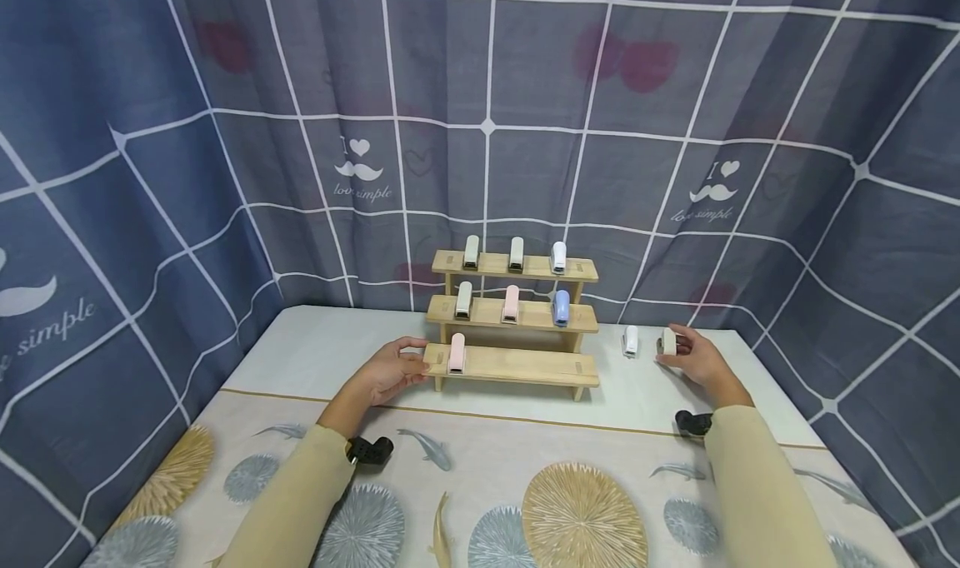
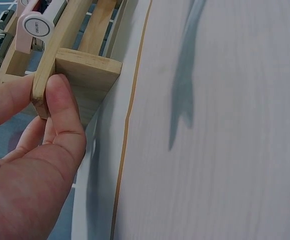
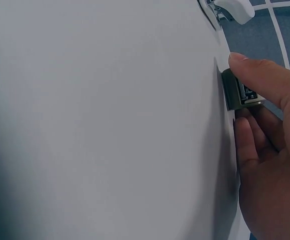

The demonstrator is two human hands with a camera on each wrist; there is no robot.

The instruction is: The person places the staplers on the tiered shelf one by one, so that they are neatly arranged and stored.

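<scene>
My left hand pinches the left end of the lowest board of a three-step wooden rack, thumb underneath in the left wrist view. A pink hole punch stands on that board, close to the fingers. To the right of the rack, my right hand grips a beige-green hole punch between thumb and fingers, low over the white surface. The right wrist view shows its dark metal mechanism. Left of this hand a white hole punch stands on the table.
More small punches stand on the rack: three on the top board, including a white one, and three on the middle, including a blue one. Behind hangs a checked blue curtain. A patterned cloth covers the front of the table.
</scene>
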